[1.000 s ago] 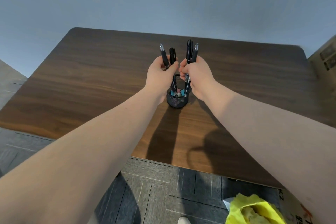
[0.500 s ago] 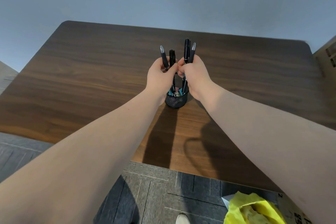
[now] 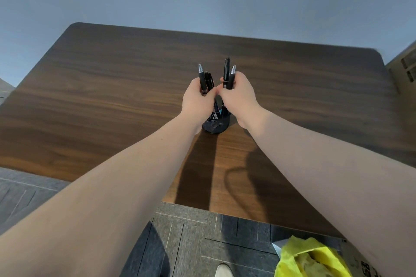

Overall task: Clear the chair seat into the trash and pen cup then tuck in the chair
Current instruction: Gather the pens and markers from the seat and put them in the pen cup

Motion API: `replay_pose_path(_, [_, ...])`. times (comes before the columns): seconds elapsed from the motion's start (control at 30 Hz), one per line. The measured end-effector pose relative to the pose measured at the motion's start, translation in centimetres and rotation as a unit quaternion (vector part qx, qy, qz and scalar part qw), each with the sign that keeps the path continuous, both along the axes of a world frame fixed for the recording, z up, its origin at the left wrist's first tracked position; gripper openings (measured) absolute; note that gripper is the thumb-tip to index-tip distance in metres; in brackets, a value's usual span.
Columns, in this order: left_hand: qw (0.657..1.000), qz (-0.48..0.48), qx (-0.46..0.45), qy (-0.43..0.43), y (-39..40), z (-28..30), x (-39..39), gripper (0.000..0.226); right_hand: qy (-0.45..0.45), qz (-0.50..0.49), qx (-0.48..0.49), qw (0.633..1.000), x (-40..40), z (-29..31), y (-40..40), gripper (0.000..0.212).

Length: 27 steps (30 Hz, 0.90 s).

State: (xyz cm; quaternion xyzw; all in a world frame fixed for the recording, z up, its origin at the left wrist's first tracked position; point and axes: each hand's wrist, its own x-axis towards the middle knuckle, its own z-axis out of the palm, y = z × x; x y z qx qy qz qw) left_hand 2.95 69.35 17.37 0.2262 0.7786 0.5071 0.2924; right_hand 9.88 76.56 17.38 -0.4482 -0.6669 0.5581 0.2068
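A small black mesh pen cup [image 3: 216,125] stands on the dark wooden desk [image 3: 112,96], near its middle. My left hand [image 3: 198,101] is closed around two black pens [image 3: 204,80], held upright just above the cup's left side. My right hand [image 3: 238,96] grips two more black pens [image 3: 228,73], also upright, over the cup's right side. The lower ends of the pens reach down toward the cup, hidden behind my fingers. A bit of blue and some clips show inside the cup. The chair is out of view.
A trash bin with a yellow bag [image 3: 308,258] sits on the grey carpet at the lower right, beside a cardboard box [image 3: 369,267]. My shoe tip [image 3: 222,271] shows below the desk's front edge. Another box [image 3: 405,63] stands at the right.
Both hands have lowered slightly toward the cup and drawn together until the thumbs touch. The pens stay gripped and upright.
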Motion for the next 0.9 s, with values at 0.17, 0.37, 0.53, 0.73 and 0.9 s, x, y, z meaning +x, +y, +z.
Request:
replay_pose_path(0.17, [1.0, 0.002, 0.0, 0.015, -0.2, 0.6, 0.1, 0.039, -0.003, -0.007, 0.023, 1.0, 0.3, 0.0, -0.2, 0.034])
replay_pose_path(0.37, [0.998, -0.022, -0.009, 0.05, -1.3, 1.7, -0.3, 0.05, -0.023, 0.023, 0.065, 0.997, 0.8, 0.7, -0.6, 0.049])
replay_pose_path(0.53, [0.995, -0.038, -0.051, 0.072, -3.6, 2.6, -0.9, 0.058, -0.07, 0.059, 0.108, 0.99, 1.3, 2.0, -1.7, 0.051])
replay_pose_path(0.73, [0.995, -0.045, -0.083, 0.042, -8.9, 3.8, -1.7, 0.06, -0.101, 0.086, 0.146, 0.98, 1.0, 3.1, -5.4, 0.049])
replay_pose_path(0.9, [0.99, -0.052, -0.129, 0.006, -16.1, 5.3, -2.9, 0.062, -0.128, 0.11, 0.154, 0.973, 1.1, 4.6, -10.3, 0.052])
